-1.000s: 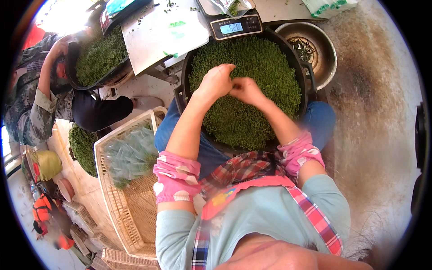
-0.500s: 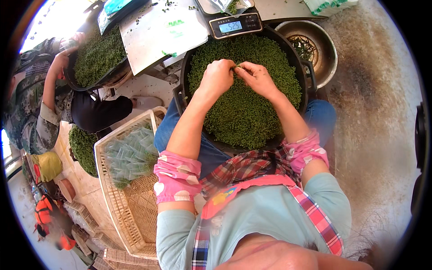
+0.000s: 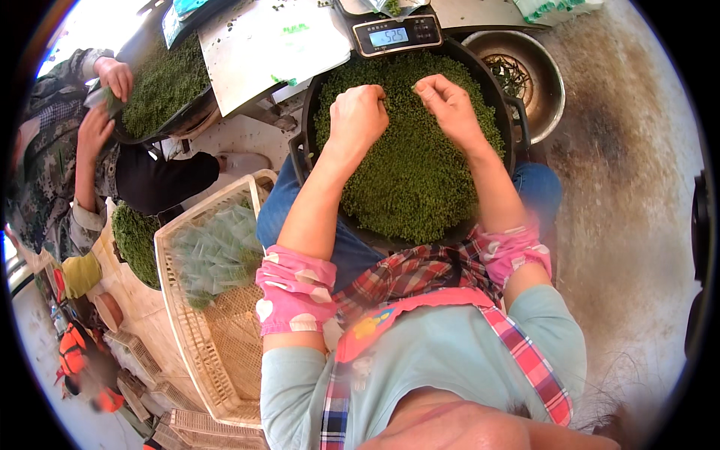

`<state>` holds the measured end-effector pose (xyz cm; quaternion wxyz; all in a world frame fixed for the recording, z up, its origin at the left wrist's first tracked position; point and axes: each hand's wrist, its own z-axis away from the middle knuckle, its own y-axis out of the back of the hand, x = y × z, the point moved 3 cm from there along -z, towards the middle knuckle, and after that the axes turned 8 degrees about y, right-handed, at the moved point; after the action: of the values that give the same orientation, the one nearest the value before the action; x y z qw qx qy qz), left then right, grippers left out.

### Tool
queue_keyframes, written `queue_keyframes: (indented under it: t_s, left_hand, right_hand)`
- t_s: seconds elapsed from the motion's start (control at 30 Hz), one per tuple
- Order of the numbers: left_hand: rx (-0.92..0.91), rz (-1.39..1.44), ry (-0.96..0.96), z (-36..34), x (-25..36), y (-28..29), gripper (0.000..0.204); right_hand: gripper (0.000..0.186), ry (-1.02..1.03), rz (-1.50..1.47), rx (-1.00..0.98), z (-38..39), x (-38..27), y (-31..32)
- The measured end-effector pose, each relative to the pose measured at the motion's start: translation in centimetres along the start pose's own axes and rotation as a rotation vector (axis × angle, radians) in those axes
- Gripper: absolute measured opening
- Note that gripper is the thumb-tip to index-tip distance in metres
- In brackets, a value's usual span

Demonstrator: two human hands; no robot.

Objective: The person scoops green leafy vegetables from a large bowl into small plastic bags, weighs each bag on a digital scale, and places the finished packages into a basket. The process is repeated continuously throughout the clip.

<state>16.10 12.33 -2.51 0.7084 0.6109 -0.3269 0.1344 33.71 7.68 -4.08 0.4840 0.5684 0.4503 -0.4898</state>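
Right of the fingers (image 3: 442, 88), brown stains spread across the pale floor (image 3: 600, 225). Left and nearer lie tan tiles (image 3: 142, 309). Beyond them stands a pale-topped table (image 3: 480, 16); glaring daylight whitens the far left.

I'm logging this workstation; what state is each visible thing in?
Left hand: curled shut, contents hidden
Right hand: pinched shut, any contents unclear
Black tub: well filled with small greenery
Scale: display lit
Metal bowl: holding dark scraps
Cream basket: partly filled
Clear bags: piled in that basket
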Motion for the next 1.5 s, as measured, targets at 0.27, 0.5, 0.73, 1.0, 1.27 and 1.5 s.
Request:
queue_keyframes:
  t_s: [0.27, 0.5, 0.73, 1.0, 1.27, 1.5]
  left_hand:
    - [0.008, 0.165, 0.029, -0.1, 0.2, 0.3, 0.022]
    - [0.037, 0.236, 0.041, -0.2, 0.1, 0.8, 0.022]
    - [0.032, 0.218, 0.040, 0.2, 0.6, 0.6, 0.020]
    - [0.023, 0.326, -0.044, 0.0, 0.4, -0.3, 0.025]
    - [-0.180, 0.205, 0.025, 0.3, 0.8, 0.2, 0.023]
    - [0.040, -0.087, -0.158, 0.9, -0.6, -1.2, 0.032]
  right_hand:
    - [0.014, 0.641, 0.537, 0.269, -4.4, -5.7, -0.6]
    - [0.024, 0.745, 0.657, 0.310, -6.3, -6.1, -1.0]
    - [0.020, 0.037, -0.023, 0.016, 0.0, 0.7, -2.8]
    - [0.017, 0.034, 0.050, -0.010, -0.2, 0.6, -2.8]
    - [0.016, 0.059, 0.155, 0.001, 0.7, 0.3, -2.7]
    - [0.022, 0.579, 0.677, 0.151, -3.1, -4.4, -2.0]
